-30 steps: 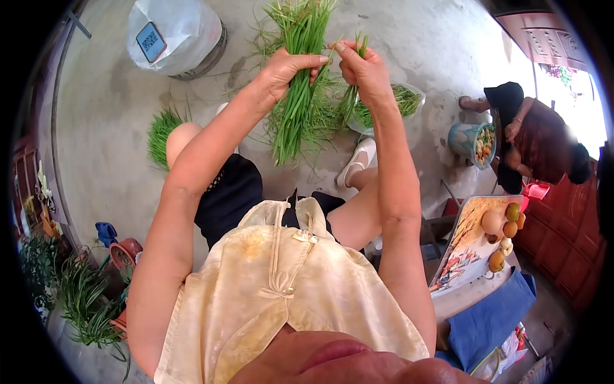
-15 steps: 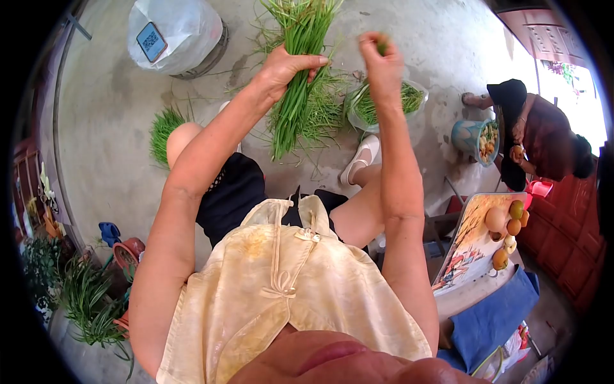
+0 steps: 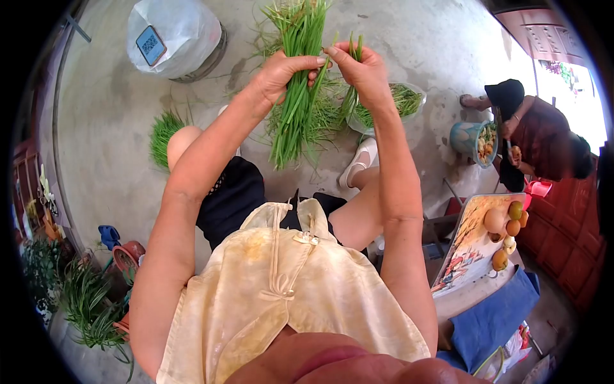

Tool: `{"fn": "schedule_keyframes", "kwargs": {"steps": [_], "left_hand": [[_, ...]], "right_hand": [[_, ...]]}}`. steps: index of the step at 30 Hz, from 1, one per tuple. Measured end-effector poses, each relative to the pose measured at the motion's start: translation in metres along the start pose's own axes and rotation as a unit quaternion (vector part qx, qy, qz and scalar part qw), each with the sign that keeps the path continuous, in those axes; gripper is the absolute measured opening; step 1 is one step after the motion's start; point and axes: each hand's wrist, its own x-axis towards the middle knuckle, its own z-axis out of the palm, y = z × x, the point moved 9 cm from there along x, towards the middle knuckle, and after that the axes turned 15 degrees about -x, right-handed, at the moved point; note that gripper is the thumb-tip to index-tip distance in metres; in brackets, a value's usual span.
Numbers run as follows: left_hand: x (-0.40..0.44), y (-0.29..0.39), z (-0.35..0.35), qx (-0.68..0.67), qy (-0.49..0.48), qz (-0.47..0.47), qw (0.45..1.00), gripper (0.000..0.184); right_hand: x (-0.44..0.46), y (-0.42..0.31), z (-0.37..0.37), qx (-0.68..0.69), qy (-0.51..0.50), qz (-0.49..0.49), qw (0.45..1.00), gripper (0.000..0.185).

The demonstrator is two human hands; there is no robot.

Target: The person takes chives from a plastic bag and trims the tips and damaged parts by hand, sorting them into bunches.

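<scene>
A thick bundle of long green chives is gripped by my left hand, its thumb laid across the stalks. My right hand is close beside it, finger and thumb pinching at the bundle's right edge. A few loose chives hang from the closed fingers of that hand. Beneath the bundle, scattered chive trimmings lie on the floor. Just beyond my right wrist is a clear plastic-lined container holding more greens. Another heap of chives rests by my knee on the left.
A plastic-covered bin carries a phone at upper left. On the right, a person bends beside a blue bucket of food scraps. Fruit sits on a printed board. Potted plants stand at lower left.
My right hand has moved left and down from beside the bundle to its edge, with chives now in its fingers. My left hand keeps its hold, the bundle slightly lower.
</scene>
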Motion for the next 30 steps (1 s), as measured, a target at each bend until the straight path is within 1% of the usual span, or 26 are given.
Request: {"fn": "schedule_keyframes", "kwargs": {"steps": [3,6,7,9,10,12,13,15,18,21,24,27,28,30], "left_hand": [[-0.002,0.006,0.004,0.016,0.008,0.034,0.999,0.015],[-0.002,0.010,0.000,0.051,0.022,0.062,0.997,0.016],[-0.002,0.012,-0.001,0.064,0.027,0.073,0.995,0.016],[-0.004,0.014,0.004,0.046,0.017,0.060,0.997,0.017],[-0.004,0.015,0.007,0.038,0.011,0.054,0.998,0.018],[-0.001,0.014,0.006,0.035,-0.013,0.032,0.999,0.027],[-0.001,0.013,0.005,0.033,-0.023,0.022,0.999,0.032],[-0.001,0.011,0.005,0.030,-0.022,0.011,0.999,0.034],[-0.001,0.010,0.003,0.026,-0.017,-0.004,1.000,0.037],[0.000,0.010,-0.003,0.024,-0.008,-0.014,1.000,0.037],[0.000,0.012,-0.007,-0.001,-0.003,-0.015,1.000,0.035],[0.000,0.015,-0.009,-0.029,-0.002,-0.013,0.999,0.033],[-0.001,0.016,-0.009,-0.038,-0.003,-0.012,0.999,0.033],[-0.003,0.019,-0.008,-0.044,0.023,0.002,0.999,0.021]], "right_hand": [[0.000,-0.006,0.001,0.010,0.002,-0.041,0.999,0.013],[-0.001,0.000,0.006,0.009,0.008,-0.028,1.000,0.013],[-0.001,0.003,0.007,0.016,-0.011,-0.004,1.000,0.013],[-0.004,0.006,0.005,0.032,-0.046,0.045,0.997,0.015],[-0.005,0.002,0.006,0.049,-0.056,0.038,0.996,0.015],[-0.006,-0.005,0.009,0.084,-0.079,0.025,0.993,0.014],[-0.006,-0.004,0.008,0.088,-0.077,0.029,0.993,0.014],[-0.006,0.000,0.008,0.095,-0.074,0.039,0.992,0.013],[-0.006,0.000,0.005,0.075,-0.044,0.035,0.996,0.013],[0.002,-0.002,-0.018,0.046,0.049,-0.010,0.998,0.013],[0.009,0.001,-0.038,0.052,0.081,-0.033,0.995,0.015],[0.009,-0.009,-0.048,-0.140,0.151,-0.112,0.972,0.020],[0.010,-0.008,-0.039,-0.205,0.115,-0.107,0.966,0.017],[0.007,-0.004,-0.022,-0.331,0.041,-0.096,0.938,0.011]]}}
